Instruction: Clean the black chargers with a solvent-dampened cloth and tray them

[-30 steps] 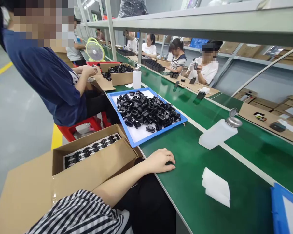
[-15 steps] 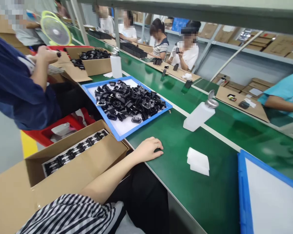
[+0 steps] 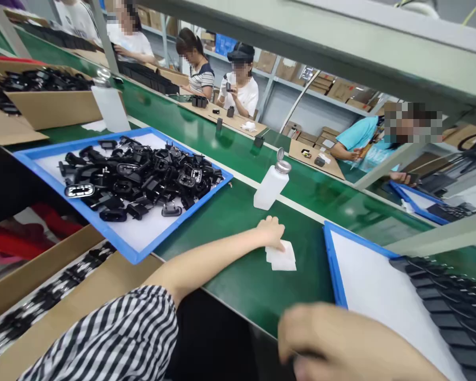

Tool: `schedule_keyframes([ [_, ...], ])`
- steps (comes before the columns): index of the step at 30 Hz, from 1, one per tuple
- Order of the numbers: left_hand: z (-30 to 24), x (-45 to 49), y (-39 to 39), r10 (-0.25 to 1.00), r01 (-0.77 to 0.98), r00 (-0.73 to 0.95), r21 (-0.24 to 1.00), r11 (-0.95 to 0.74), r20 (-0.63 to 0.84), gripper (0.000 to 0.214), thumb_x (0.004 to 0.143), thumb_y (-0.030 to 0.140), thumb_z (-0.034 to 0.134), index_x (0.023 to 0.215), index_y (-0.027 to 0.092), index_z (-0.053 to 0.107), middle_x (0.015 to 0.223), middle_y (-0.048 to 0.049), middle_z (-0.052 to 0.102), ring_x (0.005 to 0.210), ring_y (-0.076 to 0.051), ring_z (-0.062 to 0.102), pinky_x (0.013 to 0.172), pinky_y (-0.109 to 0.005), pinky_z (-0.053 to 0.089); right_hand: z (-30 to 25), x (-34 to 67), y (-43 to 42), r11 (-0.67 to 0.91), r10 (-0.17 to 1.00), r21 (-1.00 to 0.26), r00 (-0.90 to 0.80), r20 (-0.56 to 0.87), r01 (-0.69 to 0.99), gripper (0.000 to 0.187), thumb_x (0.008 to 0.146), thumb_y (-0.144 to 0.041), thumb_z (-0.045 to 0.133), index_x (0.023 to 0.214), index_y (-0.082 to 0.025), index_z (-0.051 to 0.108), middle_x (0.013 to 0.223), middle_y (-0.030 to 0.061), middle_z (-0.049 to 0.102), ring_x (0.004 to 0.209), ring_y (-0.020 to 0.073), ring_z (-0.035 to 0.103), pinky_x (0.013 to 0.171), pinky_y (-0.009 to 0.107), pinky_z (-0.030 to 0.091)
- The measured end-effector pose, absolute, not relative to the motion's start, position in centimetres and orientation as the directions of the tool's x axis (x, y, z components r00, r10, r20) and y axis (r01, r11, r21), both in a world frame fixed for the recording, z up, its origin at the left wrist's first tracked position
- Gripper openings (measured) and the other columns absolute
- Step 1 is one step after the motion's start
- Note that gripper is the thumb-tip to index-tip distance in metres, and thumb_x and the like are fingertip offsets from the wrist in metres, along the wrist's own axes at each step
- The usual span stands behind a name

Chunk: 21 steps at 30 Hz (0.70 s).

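My left hand (image 3: 270, 233) reaches across the green bench with bent fingers at the upper edge of a folded white wipe (image 3: 283, 258); its thumb lies on the wipe. A white bottle (image 3: 271, 186) with a raised metal lid stands just beyond. In the lower right is my right hand (image 3: 325, 336), blurred and close to the camera. Its fingers curl inward, and a dark patch shows under them; whether that is an object or shadow is unclear. To the left, a blue-rimmed tray (image 3: 137, 253) bears a heap of black plug-like parts (image 3: 143, 172).
A second blue-rimmed tray (image 3: 335, 275) at right carries a row of black adapters (image 3: 448, 312). An open carton (image 3: 122, 272) with packed parts sits at lower left. Another white bottle (image 3: 110, 106) stands behind the heap. A metal beam (image 3: 321, 47) crosses overhead; co-workers sit opposite.
The view has swung right. My left hand has moved from the bench's near edge onto the wipe. My right hand has come into view at lower right.
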<state>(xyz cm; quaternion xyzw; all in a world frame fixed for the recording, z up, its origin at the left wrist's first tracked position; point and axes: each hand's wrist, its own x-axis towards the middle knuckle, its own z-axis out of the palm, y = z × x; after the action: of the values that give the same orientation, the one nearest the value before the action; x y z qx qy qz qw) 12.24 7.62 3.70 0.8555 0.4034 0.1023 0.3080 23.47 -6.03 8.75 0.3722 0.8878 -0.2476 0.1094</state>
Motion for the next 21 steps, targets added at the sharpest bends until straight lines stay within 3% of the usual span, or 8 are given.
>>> schedule_keyframes([
  [3,2.3,12.6,7.6,0.736,0.561,0.674,0.689,-0.459,-0.058,0.023,0.043,0.025,0.069,0.053,0.014,0.052,0.085,-0.0082,0.049,0.093,-0.030,0.041,0.076,-0.040,0.036,8.0,23.9,-1.3,0.394,0.826,-0.351,-0.495,-0.269,0.849,0.019,0.077,-0.024,0.039,0.086,-0.017,0.054,0.085,0.0080,0.055,0.076,0.0208,0.052,0.066,0.034,0.043],
  [6,1.8,11.9,7.8,0.686,0.447,0.726,0.788,-0.423,-0.043,0.022,0.044,0.023,0.069,0.047,0.016,0.048,0.066,-0.0005,0.048,0.078,-0.021,0.046,0.070,-0.031,0.038,7.1,24.7,4.1,0.085,0.955,-0.640,-0.245,-0.166,0.764,0.020,0.071,-0.030,0.044,0.084,-0.017,0.052,0.090,0.0076,0.055,0.085,0.0216,0.050,0.073,0.034,0.040],
  [8,1.9,11.4,8.5,0.666,0.375,0.745,0.852,-0.366,-0.042,0.023,0.048,0.023,0.067,0.046,0.016,0.045,0.055,0.0033,0.044,0.064,-0.015,0.047,0.062,-0.026,0.038,6.3,25.1,6.9,-0.080,0.962,-0.816,-0.171,-0.215,0.573,0.026,0.068,-0.037,0.048,0.085,-0.017,0.049,0.092,0.0076,0.055,0.086,0.0212,0.050,0.071,0.032,0.040],
  [10,1.8,11.0,9.4,0.690,0.320,0.722,0.908,-0.272,-0.048,0.024,0.053,0.022,0.063,0.047,0.015,0.042,0.052,0.0047,0.042,0.054,-0.010,0.044,0.056,-0.023,0.036,5.5,25.3,8.5,-0.226,0.915,-0.901,-0.237,-0.327,0.370,0.033,0.068,-0.045,0.049,0.086,-0.017,0.049,0.087,0.0075,0.057,0.081,0.0205,0.053,0.067,0.030,0.041],
  [13,1.5,10.7,10.6,0.789,0.231,0.611,0.968,-0.095,-0.069,0.019,0.060,0.021,0.059,0.059,0.015,0.041,0.058,0.0040,0.044,0.053,-0.008,0.045,0.052,-0.021,0.036,4.2,25.1,9.3,-0.373,0.832,-0.919,-0.393,-0.391,0.126,0.039,0.070,-0.053,0.046,0.083,-0.016,0.051,0.078,0.0066,0.058,0.073,0.0190,0.055,0.062,0.028,0.042],
  [15,1.1,10.7,11.0,0.836,0.155,0.540,0.988,0.015,-0.097,0.019,0.063,0.020,0.057,0.073,0.015,0.041,0.063,0.0028,0.047,0.054,-0.008,0.047,0.051,-0.020,0.038,3.5,24.9,9.3,-0.406,0.842,-0.914,-0.382,-0.381,0.017,0.039,0.070,-0.053,0.047,0.078,-0.016,0.053,0.075,0.0056,0.059,0.069,0.0171,0.055,0.057,0.025,0.043],
  [18,0.5,11.0,11.1,0.858,0.031,0.498,0.991,0.127,-0.125,0.036,0.064,0.014,0.055,0.095,0.014,0.036,0.068,0.0011,0.050,0.055,-0.008,0.050,0.052,-0.020,0.040,2.8,24.8,9.0,-0.396,0.879,-0.918,-0.300,-0.369,-0.032,0.033,0.065,-0.047,0.058,0.075,-0.015,0.055,0.070,0.0039,0.058,0.062,0.0141,0.055,0.051,0.020,0.043],
  [21,0.4,11.2,10.9,0.859,-0.066,0.498,0.982,0.177,-0.121,0.045,0.063,0.007,0.053,0.103,0.016,0.033,0.070,0.0010,0.053,0.053,-0.007,0.050,0.051,-0.018,0.040,2.6,24.9,8.7,-0.415,0.862,-0.908,-0.296,-0.411,0.052,0.032,0.058,-0.038,0.067,0.078,-0.014,0.057,0.070,0.0041,0.058,0.060,0.0139,0.055,0.050,0.021,0.045],
])
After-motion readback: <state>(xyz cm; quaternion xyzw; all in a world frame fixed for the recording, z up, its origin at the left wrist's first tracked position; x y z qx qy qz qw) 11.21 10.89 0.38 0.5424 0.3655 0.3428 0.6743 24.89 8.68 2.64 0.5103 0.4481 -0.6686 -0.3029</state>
